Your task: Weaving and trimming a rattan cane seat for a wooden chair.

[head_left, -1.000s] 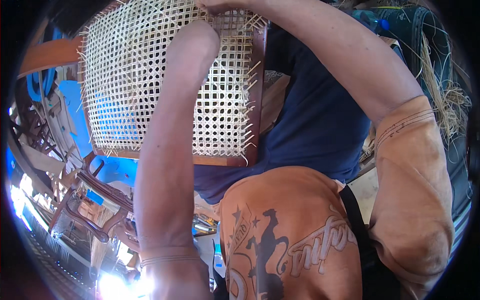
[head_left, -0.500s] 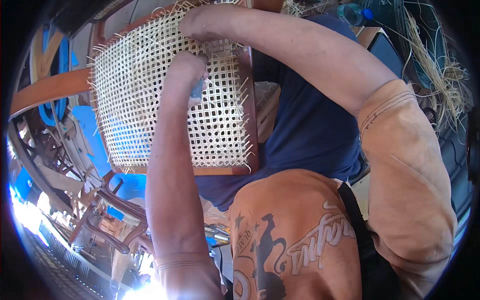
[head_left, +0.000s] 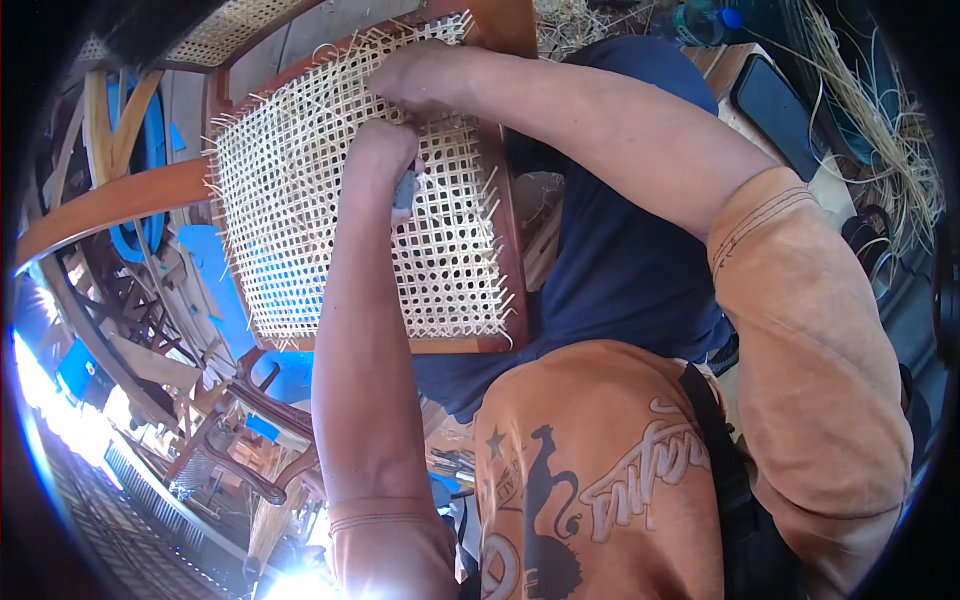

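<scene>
A woven cane seat panel in a reddish-brown wooden chair frame lies across my lap, with loose cane ends sticking out along its edges. My left hand is closed over the middle of the weave. A small grey-blue object sticks out of that fist toward me; its kind is hidden. Farther up the panel, my right hand bends down onto the cane beside the left one. Its fingers are turned away from view, so whether they grip anything does not show.
Loose cane strands hang at the far right, near a dark phone and a clear bottle with a blue cap. At the lower left stand wooden chair parts. A curved wooden rail reaches left from the frame.
The seat panel and both hands appear shifted slightly right and down in the picture. My left hand still holds the grey-blue object, and both hands remain close together on the weave.
</scene>
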